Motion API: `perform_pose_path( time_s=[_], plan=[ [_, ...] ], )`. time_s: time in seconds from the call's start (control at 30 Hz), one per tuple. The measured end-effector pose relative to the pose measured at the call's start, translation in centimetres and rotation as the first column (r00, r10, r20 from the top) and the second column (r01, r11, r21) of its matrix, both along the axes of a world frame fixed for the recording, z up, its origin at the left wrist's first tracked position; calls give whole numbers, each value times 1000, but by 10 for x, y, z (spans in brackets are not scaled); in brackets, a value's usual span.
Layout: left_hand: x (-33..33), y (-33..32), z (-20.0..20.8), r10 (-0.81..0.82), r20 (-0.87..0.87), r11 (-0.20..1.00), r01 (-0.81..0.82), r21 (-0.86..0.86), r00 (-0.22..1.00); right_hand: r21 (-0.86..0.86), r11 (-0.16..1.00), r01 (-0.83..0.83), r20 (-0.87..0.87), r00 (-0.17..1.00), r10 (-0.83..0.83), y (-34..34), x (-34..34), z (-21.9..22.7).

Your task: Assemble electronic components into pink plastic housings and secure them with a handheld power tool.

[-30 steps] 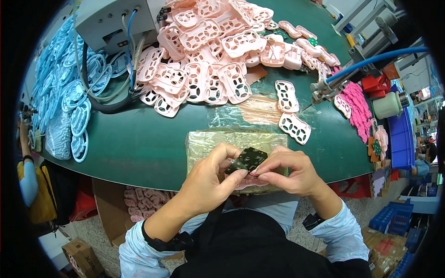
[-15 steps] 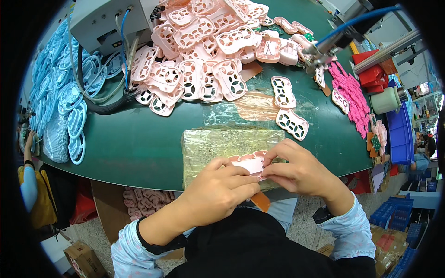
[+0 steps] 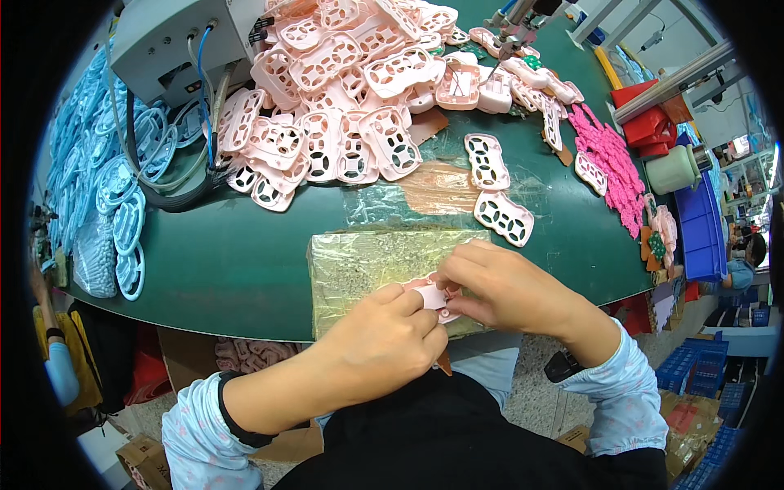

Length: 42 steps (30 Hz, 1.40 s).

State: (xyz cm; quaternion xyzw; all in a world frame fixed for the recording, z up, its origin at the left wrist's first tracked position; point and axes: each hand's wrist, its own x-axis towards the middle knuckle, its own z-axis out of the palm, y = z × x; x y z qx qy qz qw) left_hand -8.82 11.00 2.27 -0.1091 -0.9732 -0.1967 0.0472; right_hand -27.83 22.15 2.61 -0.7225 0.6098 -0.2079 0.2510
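Note:
Low over the front of a tape-wrapped board [image 3: 351,265], my two hands meet at a small pink plastic shell with a white block [image 3: 430,296] lying in it. My left hand [image 3: 384,331] is closed round the shell's left side and covers much of it. From the right, my right hand [image 3: 490,286] bends its fingers in a pinch over the shell's right end; whatever sits between the fingertips is hidden. An orange-brown flat piece [image 3: 443,363] sticks out below my left fingers.
Pink perforated shells [image 3: 327,61] are heaped at the back, beside a grey machine box [image 3: 180,57] with cables. Two loose shells [image 3: 487,162] lie beyond the board. Blue parts [image 3: 98,163] fill the left; bright pink pieces [image 3: 608,167] and a blue bin [image 3: 702,233] are right.
My right fingers have shifted left over the shell, and the shell has tilted. Less of the orange-brown piece shows. The whole view has turned slightly.

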Motion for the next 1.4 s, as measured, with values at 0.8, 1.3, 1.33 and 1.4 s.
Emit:
perform_pose_path(
  time_s=[0.8,1.3,1.33,1.4],
  plan=[
    [9,12,-30,131,-282,987,-97,132,950,33,806,591,284,768,-574,60,70,-5],
    [14,12,-33,164,-217,970,-117,213,962,-181,936,301,11,952,-304,63,64,6],
    [14,13,-33,172,-213,969,-126,213,962,-179,939,294,14,955,-296,65,61,4],
    [12,9,-34,135,-230,964,-74,255,964,-252,954,160,-5,986,-167,65,55,-8]
  ],
)
